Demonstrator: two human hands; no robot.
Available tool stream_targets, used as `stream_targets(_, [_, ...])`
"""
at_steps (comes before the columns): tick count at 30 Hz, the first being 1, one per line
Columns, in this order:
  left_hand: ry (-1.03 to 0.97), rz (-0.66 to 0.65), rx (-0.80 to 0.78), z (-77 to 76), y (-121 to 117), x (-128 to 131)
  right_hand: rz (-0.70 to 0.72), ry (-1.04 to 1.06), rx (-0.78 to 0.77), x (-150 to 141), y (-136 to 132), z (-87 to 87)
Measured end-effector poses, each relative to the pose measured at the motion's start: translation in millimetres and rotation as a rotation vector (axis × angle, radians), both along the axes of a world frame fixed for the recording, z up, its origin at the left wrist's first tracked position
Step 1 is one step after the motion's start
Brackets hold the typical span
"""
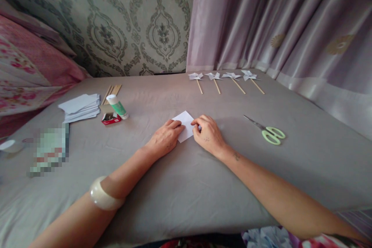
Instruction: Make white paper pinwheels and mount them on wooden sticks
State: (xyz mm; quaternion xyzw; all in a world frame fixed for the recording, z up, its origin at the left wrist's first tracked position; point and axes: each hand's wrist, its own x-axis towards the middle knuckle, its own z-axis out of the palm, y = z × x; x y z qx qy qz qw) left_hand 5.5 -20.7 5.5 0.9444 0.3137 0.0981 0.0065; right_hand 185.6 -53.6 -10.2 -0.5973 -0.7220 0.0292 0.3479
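A small white square of paper lies on the grey cloth in front of me, turned so that a corner points away. My left hand presses on its left side, fingers curled over the edge. At the right corner, my right hand pinches the paper between thumb and fingers. Part of the sheet is hidden beneath both hands. To the right of my right hand rest scissors with pale green handles, blades pointing away to the left.
Several paper pinwheels on sticks lie in a row at the back. On the left are a stack of white paper, wooden sticks, a glue bottle, a small red box of metal bits and a blurred green packet.
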Motion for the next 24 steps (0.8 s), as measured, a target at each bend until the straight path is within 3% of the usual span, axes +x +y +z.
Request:
stream_targets(6, [0.083,0.036,0.005,6.0,-3,6,0.04,-0.021,-0.003,1,2,-2.6])
stream_targets(14, [-0.247,0.09,0.006,-9.6,-4,-7,0.173,0.041,-0.048,8,-5,2.8])
stream_targets(24, [-0.318,0.229,-0.034,-6.6,-3,-10,0.248,-0.128,-0.069,8,-11,7.2])
